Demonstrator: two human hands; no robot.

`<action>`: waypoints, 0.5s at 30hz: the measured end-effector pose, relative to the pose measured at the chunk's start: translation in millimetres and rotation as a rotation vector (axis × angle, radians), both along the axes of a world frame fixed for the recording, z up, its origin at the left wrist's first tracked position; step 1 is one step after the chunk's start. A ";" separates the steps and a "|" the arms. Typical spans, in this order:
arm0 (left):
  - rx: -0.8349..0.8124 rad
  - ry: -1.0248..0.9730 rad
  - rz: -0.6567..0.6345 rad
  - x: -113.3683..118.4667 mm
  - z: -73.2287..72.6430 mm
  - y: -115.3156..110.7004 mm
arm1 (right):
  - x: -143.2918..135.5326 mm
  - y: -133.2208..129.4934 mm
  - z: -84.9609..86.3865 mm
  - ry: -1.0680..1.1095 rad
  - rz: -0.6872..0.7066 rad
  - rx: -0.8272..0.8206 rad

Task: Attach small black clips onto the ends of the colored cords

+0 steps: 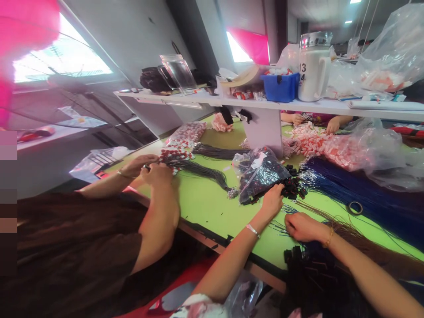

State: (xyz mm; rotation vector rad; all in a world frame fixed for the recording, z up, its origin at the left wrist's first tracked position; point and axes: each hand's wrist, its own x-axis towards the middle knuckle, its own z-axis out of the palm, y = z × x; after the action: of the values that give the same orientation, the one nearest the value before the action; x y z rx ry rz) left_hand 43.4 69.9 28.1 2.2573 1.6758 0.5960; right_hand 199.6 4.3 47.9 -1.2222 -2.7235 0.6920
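Note:
My left hand (pixel 273 201) reaches to the edge of a pile of small black connector housings (pixel 296 189). Its fingers are pinched together at the pile, and whatever lies between the fingertips is hidden. Closer to me, my right hand (pixel 303 227) is curled, palm down, over several thin wires. Bare wire ends (pixel 280 229) stick out to the left of its fingers. Blue wires (pixel 290 210) and brown wires (pixel 353 236) run along the table on the right. Just left of the housings, a clear plastic bag (pixel 258 174) holds more dark parts.
At left, a co-worker's hands (pixel 155 171) work at red-and-white connectors beside grey wires (pixel 208 170). A tape roll (pixel 354 208) lies on the blue bundle (pixel 374 194). Black parts (pixel 314 278) fill the near edge. Above is a shelf (pixel 212 99) with a blue bin (pixel 280 87) and mug (pixel 313 70).

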 end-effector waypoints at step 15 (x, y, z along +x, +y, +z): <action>0.008 -0.201 0.142 -55.7 3.2 -44.3 | -5.4 13.8 -12.2 0.711 -0.315 -0.355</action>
State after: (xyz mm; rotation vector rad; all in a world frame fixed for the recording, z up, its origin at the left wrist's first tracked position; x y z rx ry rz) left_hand -12.3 25.6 31.3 2.0187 1.7427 0.8333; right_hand 194.2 18.0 35.8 -1.1304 -1.8386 1.2955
